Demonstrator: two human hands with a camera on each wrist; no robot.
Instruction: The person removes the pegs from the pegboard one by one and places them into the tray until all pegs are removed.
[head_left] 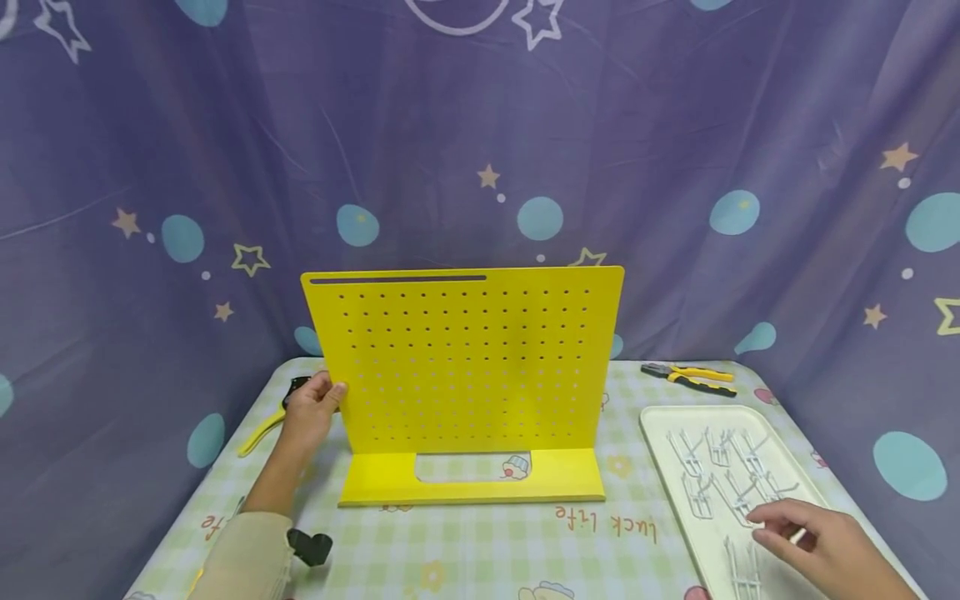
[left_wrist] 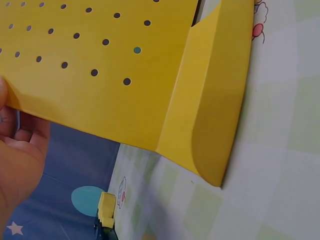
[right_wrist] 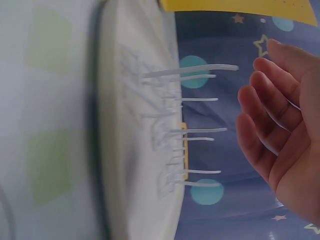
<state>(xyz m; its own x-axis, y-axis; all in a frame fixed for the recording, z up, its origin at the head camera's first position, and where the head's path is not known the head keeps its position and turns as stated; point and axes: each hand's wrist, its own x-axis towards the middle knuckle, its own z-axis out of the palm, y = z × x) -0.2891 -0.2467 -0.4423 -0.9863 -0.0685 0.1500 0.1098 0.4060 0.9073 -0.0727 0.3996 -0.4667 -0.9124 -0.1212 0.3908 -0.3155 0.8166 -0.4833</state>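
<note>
A yellow pegboard (head_left: 465, 367) stands upright on its bent foot in the middle of the table. At its left edge my left hand (head_left: 311, 408) grips the panel, thumb on the front face and fingers behind, as the left wrist view shows on the pegboard (left_wrist: 100, 95). To the right, my right hand (head_left: 821, 537) hovers over a white tray (head_left: 705, 550), its fingers loosely bent and holding nothing. Several white wire hooks (head_left: 738, 496) lie in that tray, prongs pointing up. In the right wrist view the hooks (right_wrist: 200, 131) are a little apart from my fingertips (right_wrist: 246, 132).
Pliers with yellow-black handles (head_left: 690, 377) lie behind the tray. Another yellow-handled tool (head_left: 262, 432) lies behind my left forearm, partly hidden. A black object (head_left: 311, 547) sits beside the left sleeve. A purple curtain (head_left: 450, 150) hangs behind the table.
</note>
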